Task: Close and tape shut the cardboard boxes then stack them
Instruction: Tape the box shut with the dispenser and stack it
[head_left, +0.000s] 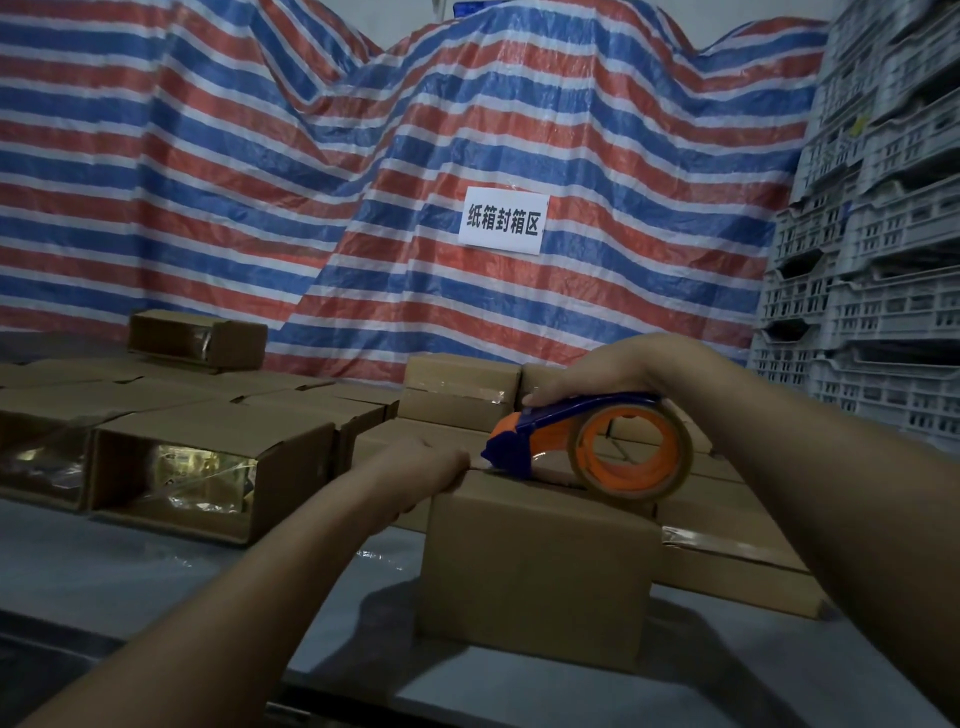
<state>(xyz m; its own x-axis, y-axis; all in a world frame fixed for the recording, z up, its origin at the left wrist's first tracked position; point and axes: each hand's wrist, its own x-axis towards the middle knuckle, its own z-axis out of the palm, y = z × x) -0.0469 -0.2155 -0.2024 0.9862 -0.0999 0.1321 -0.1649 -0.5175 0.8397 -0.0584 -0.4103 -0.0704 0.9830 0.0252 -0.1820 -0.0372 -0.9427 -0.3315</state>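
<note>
A closed cardboard box (535, 571) stands on the grey table in front of me. My left hand (421, 465) grips its top left edge, fingers curled over the corner. My right hand (602, 371) grips a blue and orange tape dispenser (587, 441) that sits on the box's top, its blue blade end at the left edge close to my left hand. The roll of clear tape rests on the top face.
Several open boxes (208, 467) with shiny packets inside lie on their sides at the left. Taped boxes (460, 389) stand stacked behind and to the right. A striped tarpaulin (363, 182) with a paper sign hangs behind; grey plastic crates (872, 260) tower at the right.
</note>
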